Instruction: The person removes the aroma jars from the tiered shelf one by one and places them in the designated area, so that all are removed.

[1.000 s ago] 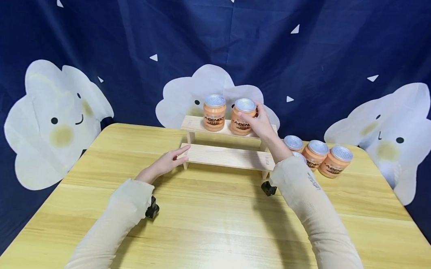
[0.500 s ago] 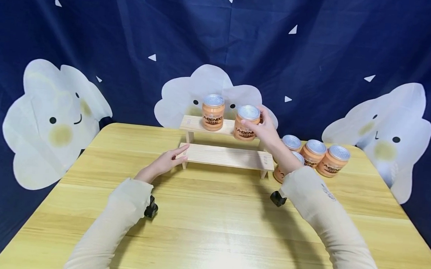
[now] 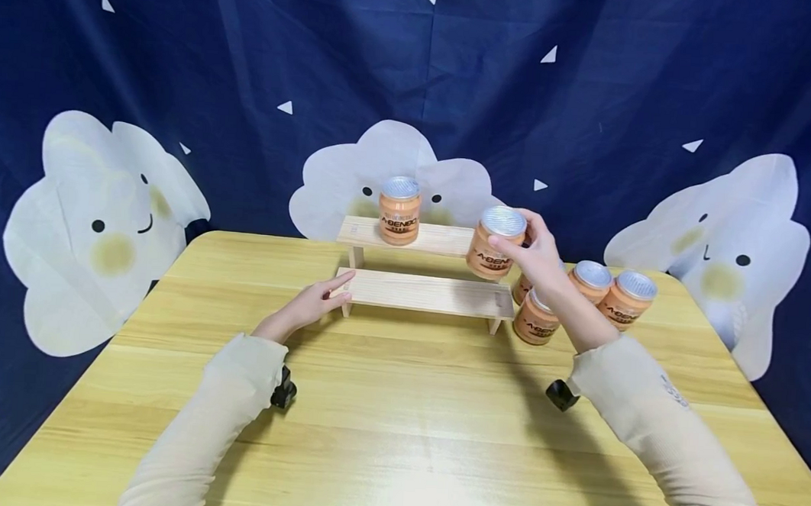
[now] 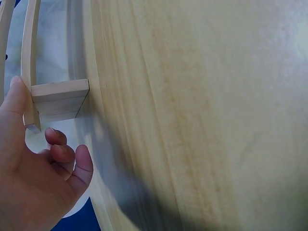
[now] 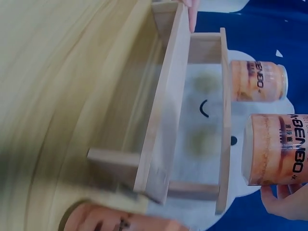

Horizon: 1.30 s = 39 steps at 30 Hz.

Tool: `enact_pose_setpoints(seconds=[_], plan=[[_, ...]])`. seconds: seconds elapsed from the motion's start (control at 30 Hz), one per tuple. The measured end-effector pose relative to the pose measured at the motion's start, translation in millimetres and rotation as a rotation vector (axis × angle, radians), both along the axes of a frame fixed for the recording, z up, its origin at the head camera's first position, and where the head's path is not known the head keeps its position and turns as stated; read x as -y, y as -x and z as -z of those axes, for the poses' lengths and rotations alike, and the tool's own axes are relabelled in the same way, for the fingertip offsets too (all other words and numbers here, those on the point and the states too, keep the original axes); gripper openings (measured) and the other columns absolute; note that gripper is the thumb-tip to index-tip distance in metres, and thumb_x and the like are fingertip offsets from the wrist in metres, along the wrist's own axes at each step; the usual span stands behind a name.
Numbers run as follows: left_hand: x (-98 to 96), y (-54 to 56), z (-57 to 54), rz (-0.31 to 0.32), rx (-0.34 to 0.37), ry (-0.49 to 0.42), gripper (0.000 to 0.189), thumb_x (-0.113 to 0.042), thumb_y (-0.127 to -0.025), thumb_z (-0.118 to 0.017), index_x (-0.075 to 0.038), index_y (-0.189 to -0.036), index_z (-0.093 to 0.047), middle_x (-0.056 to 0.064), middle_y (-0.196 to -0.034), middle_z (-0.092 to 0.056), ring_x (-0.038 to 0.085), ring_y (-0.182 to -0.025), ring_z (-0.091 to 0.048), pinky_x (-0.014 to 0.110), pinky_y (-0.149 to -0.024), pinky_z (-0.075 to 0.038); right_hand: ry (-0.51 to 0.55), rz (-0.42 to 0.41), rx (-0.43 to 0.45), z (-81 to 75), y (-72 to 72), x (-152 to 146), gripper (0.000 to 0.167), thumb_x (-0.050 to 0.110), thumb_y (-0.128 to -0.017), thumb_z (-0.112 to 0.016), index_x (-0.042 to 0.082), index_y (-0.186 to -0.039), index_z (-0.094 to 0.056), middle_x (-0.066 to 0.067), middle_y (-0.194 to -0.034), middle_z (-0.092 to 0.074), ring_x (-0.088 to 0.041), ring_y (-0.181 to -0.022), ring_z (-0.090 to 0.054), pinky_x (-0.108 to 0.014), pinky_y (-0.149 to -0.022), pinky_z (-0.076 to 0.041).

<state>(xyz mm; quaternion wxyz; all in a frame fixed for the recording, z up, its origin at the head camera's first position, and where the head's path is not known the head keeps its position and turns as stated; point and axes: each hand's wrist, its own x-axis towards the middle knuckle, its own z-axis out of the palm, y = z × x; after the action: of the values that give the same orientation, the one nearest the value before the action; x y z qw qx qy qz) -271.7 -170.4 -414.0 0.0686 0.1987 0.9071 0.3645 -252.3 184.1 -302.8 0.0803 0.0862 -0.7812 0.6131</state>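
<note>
A two-tier wooden shelf (image 3: 424,296) stands at the back of the table. My left hand (image 3: 309,305) grips the left end of its lower board, also seen in the left wrist view, where a fingertip (image 4: 17,86) lies against the board and the other fingers curl near its end. My right hand (image 3: 539,252) holds an orange can (image 3: 491,250) with a silver lid, lifted off the upper board (image 3: 441,238) near its right end. The right wrist view shows a gap between this can and that board. Another such can (image 3: 399,214) sits upright on the upper board, left of its middle.
Several more orange cans stand close together on the table right of the shelf, the nearest can (image 3: 536,321) beside the shelf's right leg. My right forearm partly covers them. A dark blue curtain (image 3: 250,61) with cloud faces hangs behind the table (image 3: 397,413).
My right hand has lifted the can from the upper board and carried it right and toward me. The left hand stays at the shelf's lower left end.
</note>
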Motion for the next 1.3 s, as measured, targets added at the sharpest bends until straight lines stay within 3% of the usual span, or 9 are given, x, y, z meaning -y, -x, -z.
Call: enact_pose_setpoints(seconds=[0.1, 0.17, 0.3, 0.4, 0.53, 0.77, 1.1, 1.2, 1.3], plan=[[-0.2, 0.2, -0.5, 0.004, 0.004, -0.002, 0.053, -0.026, -0.094, -0.052, -0.013, -0.142, -0.034, 0.005, -0.066, -0.044, 0.016, -0.06, -0.034, 0.034, -0.066, -0.034, 0.038, 0.004, -0.014, 0.6, -7.3, -12.4, 0.05, 0.008, -0.085, -0.062, 0.003, -0.128, -0.037, 0.007, -0.107, -0.048, -0.004, -0.099, -0.045, -0.015, -0.084, -0.037], [-0.1, 0.6, -0.2, 0.006, 0.011, -0.001, 0.054, -0.027, -0.094, -0.051, -0.013, -0.142, -0.033, 0.0, -0.062, -0.034, 0.014, -0.057, -0.03, 0.032, -0.063, -0.032, 0.044, 0.025, -0.031, 1.6, -11.1, -21.5, 0.044, 0.008, -0.084, -0.063, 0.009, -0.123, -0.041, 0.01, -0.104, -0.049, -0.004, -0.096, -0.046, -0.013, -0.081, -0.038], [-0.1, 0.6, -0.2, 0.002, 0.012, 0.003, 0.054, -0.027, -0.094, -0.051, -0.013, -0.142, -0.033, 0.005, -0.071, -0.044, 0.014, -0.057, -0.031, 0.033, -0.066, -0.034, 0.101, 0.034, -0.034, 2.2, -19.2, -42.1, 0.04, 0.008, -0.084, -0.064, 0.017, -0.116, -0.042, 0.009, -0.104, -0.049, -0.004, -0.095, -0.046, -0.013, -0.079, -0.038], [-0.4, 0.6, 0.2, 0.0, 0.008, 0.005, 0.054, -0.027, -0.094, -0.051, -0.013, -0.142, -0.033, 0.017, -0.096, -0.057, 0.02, -0.066, -0.041, 0.038, -0.074, -0.037, 0.199, 0.006, -0.044, 7.5, -21.8, -62.5, 0.042, 0.009, -0.082, -0.067, 0.015, -0.116, -0.043, 0.005, -0.106, -0.05, -0.005, -0.096, -0.047, -0.014, -0.079, -0.038], [-0.8, 0.5, 1.1, 0.0, 0.001, 0.011, 0.054, -0.029, -0.094, -0.051, -0.014, -0.142, -0.033, 0.024, -0.13, -0.046, 0.028, -0.088, -0.048, 0.046, -0.088, -0.036, 0.242, 0.001, -0.075, 12.3, -27.9, -84.5, 0.04, 0.011, -0.081, -0.068, 0.015, -0.114, -0.045, 0.004, -0.104, -0.05, -0.004, -0.094, -0.048, -0.013, -0.079, -0.038], [-1.6, -0.3, -0.4, 0.001, 0.01, 0.023, 0.054, -0.03, -0.094, -0.05, -0.014, -0.143, -0.032, 0.022, -0.107, -0.056, 0.021, -0.07, -0.042, 0.041, -0.079, -0.035, 0.253, 0.041, -0.074, 12.0, -47.2, -109.4, 0.035, -0.004, -0.084, -0.058, 0.018, -0.109, -0.048, 0.008, -0.098, -0.052, -0.002, -0.087, -0.048, -0.011, -0.074, -0.038], [1.1, 0.1, 0.8, -0.004, 0.0, 0.01, 0.054, -0.029, -0.094, -0.051, -0.014, -0.142, -0.033, 0.024, -0.131, -0.045, 0.029, -0.089, -0.047, 0.044, -0.085, -0.035, 0.253, 0.047, -0.047, 30.4, -58.1, -139.6, 0.033, -0.007, -0.083, -0.057, 0.017, -0.106, -0.052, 0.011, -0.095, -0.057, 0.001, -0.084, -0.05, -0.009, -0.07, -0.04], [1.1, -0.2, 0.2, -0.001, 0.0, 0.011, 0.054, -0.029, -0.094, -0.051, -0.014, -0.142, -0.033, 0.024, -0.132, -0.044, 0.03, -0.09, -0.047, 0.045, -0.086, -0.035, 0.194, 0.051, -0.02, 39.8, -60.2, -147.4, 0.033, -0.006, -0.084, -0.057, 0.019, -0.106, -0.052, 0.013, -0.094, -0.058, 0.002, -0.084, -0.05, -0.008, -0.071, -0.039], [0.8, -0.8, -0.6, -0.002, 0.003, 0.01, 0.054, -0.029, -0.094, -0.051, -0.014, -0.142, -0.033, 0.024, -0.131, -0.045, 0.029, -0.089, -0.047, 0.044, -0.085, -0.035, 0.063, 0.071, 0.032, 49.0, -62.1, -153.8, 0.037, -0.001, -0.085, -0.058, 0.025, -0.11, -0.049, 0.019, -0.096, -0.055, 0.005, -0.087, -0.048, -0.008, -0.074, -0.037]])
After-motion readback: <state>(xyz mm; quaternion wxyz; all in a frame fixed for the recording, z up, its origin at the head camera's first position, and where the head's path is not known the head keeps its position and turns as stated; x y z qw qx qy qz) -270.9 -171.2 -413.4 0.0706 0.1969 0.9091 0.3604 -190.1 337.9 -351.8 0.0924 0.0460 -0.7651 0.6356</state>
